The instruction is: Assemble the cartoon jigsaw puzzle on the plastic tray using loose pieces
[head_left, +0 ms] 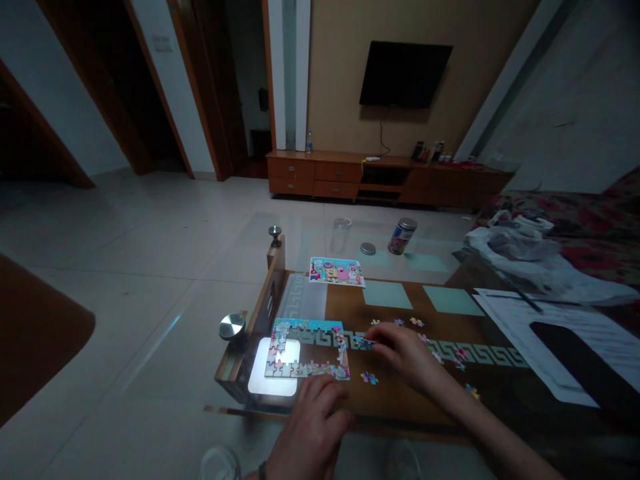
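On the glass table lies a jigsaw puzzle, its border joined into a rectangle around a bare middle. My right hand is to the right of it, thumb and forefinger pinching a small jigsaw piece. My left hand rests at the puzzle's front edge, fingers loosely bent and apart from the thumb, with nothing visible in them; its palm side is hidden. Loose jigsaw pieces lie about: one cluster in front of my right hand, others behind it. A cartoon picture card lies beyond the puzzle.
Farther back stand a clear jar, a metal lid and a printed can. On the right are papers, a dark flat object and a white plastic bag. Metal knobs rise at the table's left end.
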Motion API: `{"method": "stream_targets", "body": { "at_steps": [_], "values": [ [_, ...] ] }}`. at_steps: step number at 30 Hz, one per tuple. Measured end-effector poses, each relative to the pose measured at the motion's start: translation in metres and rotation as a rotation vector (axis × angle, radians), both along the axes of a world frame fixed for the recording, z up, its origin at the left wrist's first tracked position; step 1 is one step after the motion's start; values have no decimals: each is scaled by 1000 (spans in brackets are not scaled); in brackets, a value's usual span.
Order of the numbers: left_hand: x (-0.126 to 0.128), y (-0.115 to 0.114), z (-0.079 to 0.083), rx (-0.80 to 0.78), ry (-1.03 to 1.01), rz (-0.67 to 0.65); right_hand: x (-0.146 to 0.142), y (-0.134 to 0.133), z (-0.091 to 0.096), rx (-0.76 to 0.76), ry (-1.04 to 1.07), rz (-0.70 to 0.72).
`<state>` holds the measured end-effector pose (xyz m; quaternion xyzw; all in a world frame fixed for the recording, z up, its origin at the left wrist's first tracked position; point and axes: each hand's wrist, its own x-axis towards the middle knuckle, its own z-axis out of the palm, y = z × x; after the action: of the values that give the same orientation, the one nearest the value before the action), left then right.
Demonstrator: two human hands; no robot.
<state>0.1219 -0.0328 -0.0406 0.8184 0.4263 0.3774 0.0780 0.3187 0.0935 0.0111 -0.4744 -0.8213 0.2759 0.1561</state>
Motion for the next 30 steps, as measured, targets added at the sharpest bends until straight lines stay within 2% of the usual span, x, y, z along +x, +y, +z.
{"method": "stream_targets", "body": {
  "at_steps": [4, 10, 13, 16, 18, 23, 27, 30],
  "values": [
    [-5, 2, 8, -82, -58, 28, -26, -3, 0, -18, 55, -26],
    [-12, 7, 25, -99, -46, 60, -41, -8, 1, -149, 159, -29],
    [-16, 9, 24, -43, -64, 125, -49, -23, 5, -197, 168, 11],
    [-20, 10, 19, 10, -59, 192, -52, -44, 6, -163, 125, 55],
    [-22, 11, 15, 46, -52, 201, -47, -54, 6, -187, 112, 51],
    [-17, 11, 5, 93, 3, 72, -8, -57, 6, -227, 47, -2],
    [-2, 6, 0, 86, 30, -1, 27, -50, 7, -148, -7, -40],
    [10, 3, -3, 32, 4, -38, 36, -48, 4, -117, 3, -33]
  ]
}}
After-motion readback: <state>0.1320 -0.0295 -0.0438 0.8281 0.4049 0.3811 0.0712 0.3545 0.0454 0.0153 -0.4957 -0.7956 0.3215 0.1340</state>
